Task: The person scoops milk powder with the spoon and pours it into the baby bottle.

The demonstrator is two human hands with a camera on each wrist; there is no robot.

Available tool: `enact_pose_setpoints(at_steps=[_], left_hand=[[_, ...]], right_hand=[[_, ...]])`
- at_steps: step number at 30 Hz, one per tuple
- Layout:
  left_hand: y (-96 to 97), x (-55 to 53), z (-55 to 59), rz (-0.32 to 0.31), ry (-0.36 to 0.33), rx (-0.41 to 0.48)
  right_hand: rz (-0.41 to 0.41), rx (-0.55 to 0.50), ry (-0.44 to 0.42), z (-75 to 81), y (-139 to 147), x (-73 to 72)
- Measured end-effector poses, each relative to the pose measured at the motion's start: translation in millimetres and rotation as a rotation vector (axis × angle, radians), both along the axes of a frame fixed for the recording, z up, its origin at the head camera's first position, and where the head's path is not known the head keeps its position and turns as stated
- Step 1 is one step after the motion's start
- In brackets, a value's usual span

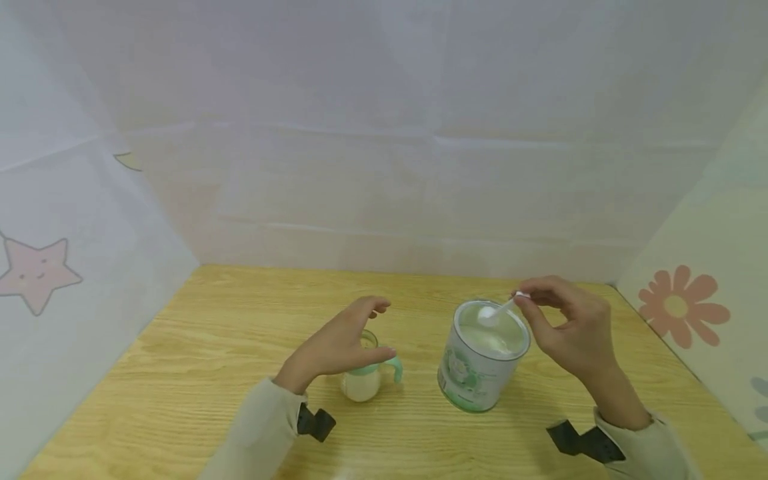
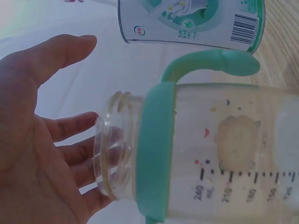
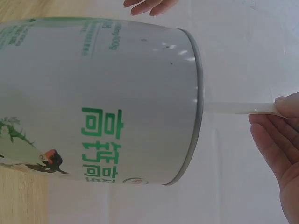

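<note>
Between thumb and fingers my right hand [image 1: 573,333] pinches the handle of a white measuring scoop [image 1: 489,316]. Its bowl is inside the mouth of an open milk powder can [image 1: 471,373], over the pale powder. In the right wrist view the scoop's handle [image 3: 233,108] sticks out past the can's rim, and the bowl is hidden. My left hand [image 1: 339,343] hovers beside the neck of a clear baby bottle [image 1: 361,387], thumb and fingers spread apart. The bottle is uncapped, with a green collar [image 2: 156,149] and a green handle [image 2: 210,63]; its mouth overlaps the fingers in the left wrist view.
Bottle and can stand upright on a wooden table [image 1: 180,373], the can to the right of the bottle. A pale cloth backdrop [image 1: 384,180] rises behind the table, with printed side panels at left and right. Each wrist wears a dark camera mount.
</note>
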State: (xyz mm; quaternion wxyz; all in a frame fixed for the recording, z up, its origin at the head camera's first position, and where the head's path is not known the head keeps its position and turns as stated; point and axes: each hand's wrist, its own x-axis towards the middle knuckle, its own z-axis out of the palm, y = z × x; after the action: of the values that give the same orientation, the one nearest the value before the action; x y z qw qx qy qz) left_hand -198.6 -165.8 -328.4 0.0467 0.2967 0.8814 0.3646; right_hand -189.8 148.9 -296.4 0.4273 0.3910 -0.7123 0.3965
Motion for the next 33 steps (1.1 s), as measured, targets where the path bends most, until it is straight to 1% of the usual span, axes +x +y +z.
enact_pose_setpoints(at_steps=[4, 9, 13, 16, 20, 21, 27, 33], left_hand=[[7.4, -0.3, 0.3, -0.029, -0.007, -0.012], [19.4, 2.5, -1.0, -0.060, -0.029, -0.030], [29.8, 4.8, -1.9, -0.073, -0.001, -0.061], [37.6, 5.2, -3.1, -0.079, 0.014, -0.076], [46.9, 5.6, -5.8, -0.088, 0.000, -0.061], [48.9, 5.9, -6.7, -0.087, 0.004, -0.062], [56.0, 5.6, -10.0, -0.076, 0.087, -0.111], [58.7, 2.9, -9.1, -0.072, 0.110, -0.137]], right_hand=[[-0.030, 0.020, 0.001, -4.3, 3.8, -2.1], [-0.067, 0.041, 0.002, -8.5, 8.6, -4.6], [-0.092, 0.046, -0.003, -11.2, 11.9, -6.0], [-0.097, 0.052, -0.013, -13.7, 13.0, -7.3], [-0.081, 0.049, -0.018, -17.3, 11.9, -9.8], [-0.078, 0.047, -0.016, -18.3, 11.3, -10.5], [-0.072, 0.045, -0.012, -22.6, 8.8, -12.8], [-0.088, 0.062, -0.035, -24.5, 9.9, -12.4]])
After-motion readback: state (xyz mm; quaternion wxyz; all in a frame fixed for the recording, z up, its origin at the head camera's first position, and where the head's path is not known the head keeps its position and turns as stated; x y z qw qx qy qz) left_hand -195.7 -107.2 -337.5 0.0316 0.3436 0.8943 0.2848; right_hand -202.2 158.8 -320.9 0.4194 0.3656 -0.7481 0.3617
